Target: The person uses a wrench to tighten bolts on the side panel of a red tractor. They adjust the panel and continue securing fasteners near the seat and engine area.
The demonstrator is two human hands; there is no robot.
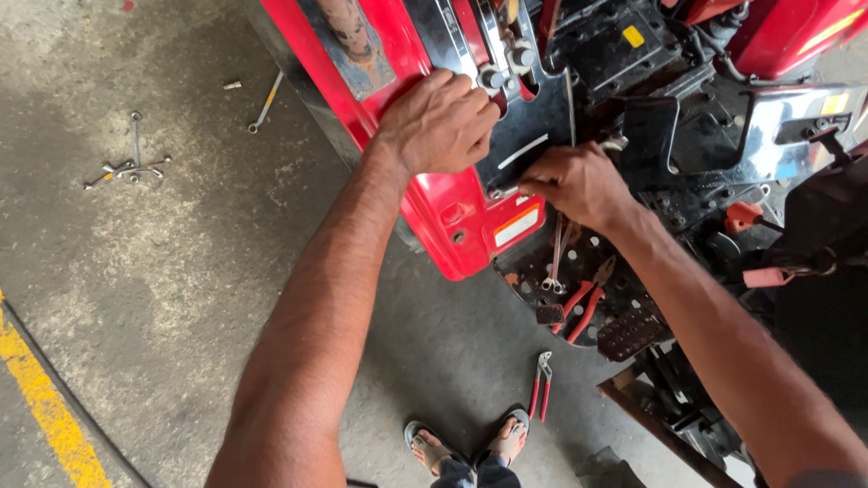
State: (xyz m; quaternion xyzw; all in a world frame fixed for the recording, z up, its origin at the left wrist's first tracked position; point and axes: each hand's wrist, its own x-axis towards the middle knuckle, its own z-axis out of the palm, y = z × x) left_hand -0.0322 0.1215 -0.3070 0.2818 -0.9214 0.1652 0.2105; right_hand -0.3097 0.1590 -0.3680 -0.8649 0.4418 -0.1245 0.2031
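My left hand (438, 122) rests flat on the edge of a red metal fender (452, 221) of a tractor, fingers curled over the black panel (533, 126) beside it. My right hand (579, 185) is closed around a thin metal tool (508, 191) whose tip sits at a bolt on the lower edge of that black panel. What kind of tool it is I cannot tell, since the hand hides most of it.
Red-handled pliers (583, 307) and wrenches (553, 267) lie on a perforated black footplate (633, 330). Another pair of red-handled pliers (541, 384) lies on the concrete floor near my sandalled feet (470, 443). Several wrenches (127, 167) lie at left. A yellow line (45, 407) crosses the floor.
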